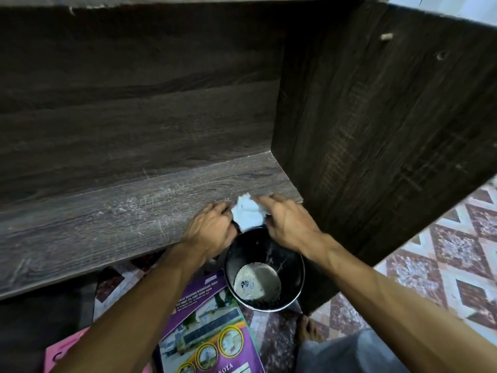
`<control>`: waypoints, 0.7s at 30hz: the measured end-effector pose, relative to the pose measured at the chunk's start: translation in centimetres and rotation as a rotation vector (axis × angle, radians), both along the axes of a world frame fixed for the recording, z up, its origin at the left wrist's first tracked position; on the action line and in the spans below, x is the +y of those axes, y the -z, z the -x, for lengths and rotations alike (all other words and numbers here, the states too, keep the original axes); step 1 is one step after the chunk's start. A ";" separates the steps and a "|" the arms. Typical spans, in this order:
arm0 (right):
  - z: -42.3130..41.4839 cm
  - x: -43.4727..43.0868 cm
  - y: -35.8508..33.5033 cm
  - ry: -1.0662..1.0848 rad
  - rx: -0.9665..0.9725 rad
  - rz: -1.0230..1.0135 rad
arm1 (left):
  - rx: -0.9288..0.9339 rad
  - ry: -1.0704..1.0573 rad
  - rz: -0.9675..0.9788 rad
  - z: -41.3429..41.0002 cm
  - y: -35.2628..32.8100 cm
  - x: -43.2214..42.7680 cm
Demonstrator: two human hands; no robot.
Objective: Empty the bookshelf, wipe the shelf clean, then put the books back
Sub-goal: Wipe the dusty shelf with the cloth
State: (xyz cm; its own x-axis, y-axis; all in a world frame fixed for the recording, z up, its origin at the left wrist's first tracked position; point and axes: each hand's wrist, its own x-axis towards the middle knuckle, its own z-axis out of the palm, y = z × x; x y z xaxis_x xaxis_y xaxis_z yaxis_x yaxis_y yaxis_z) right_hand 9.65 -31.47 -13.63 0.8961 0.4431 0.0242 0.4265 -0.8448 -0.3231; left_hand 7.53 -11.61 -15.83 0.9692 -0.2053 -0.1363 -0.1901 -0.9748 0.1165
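The dark wood shelf board (107, 216) lies bare, with pale dust streaks along its front. At its right front edge a crumpled white cloth (248, 212) sits between both hands. My left hand (209, 231) grips the cloth's left side with curled fingers. My right hand (286, 222) lies over its right side, fingers reaching along the shelf. Directly below them a black bucket (265, 267) stands on the floor with murky water at the bottom. Purple-covered books (209, 335) lie on the floor under my forearms.
The shelf's upright side panel (382, 130) closes off the right, the back panel (134, 103) rises behind. A pink book (61, 354) lies at lower left. Patterned floor tiles (443, 251) spread to the right. A bare foot (309, 328) and grey clothing (349, 354) are at the bottom.
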 end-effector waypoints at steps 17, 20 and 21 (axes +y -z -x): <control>-9.7 7.7 3.5 -0.032 -0.027 0.088 | -0.195 -0.104 0.063 -2.4 1.9 3.9; -10.9 8.7 2.7 0.018 -0.111 0.173 | -0.184 -0.089 0.051 -2.9 1.4 3.7; -11.4 8.6 2.5 0.047 -0.118 0.189 | -0.186 -0.086 0.054 -3.0 1.2 3.7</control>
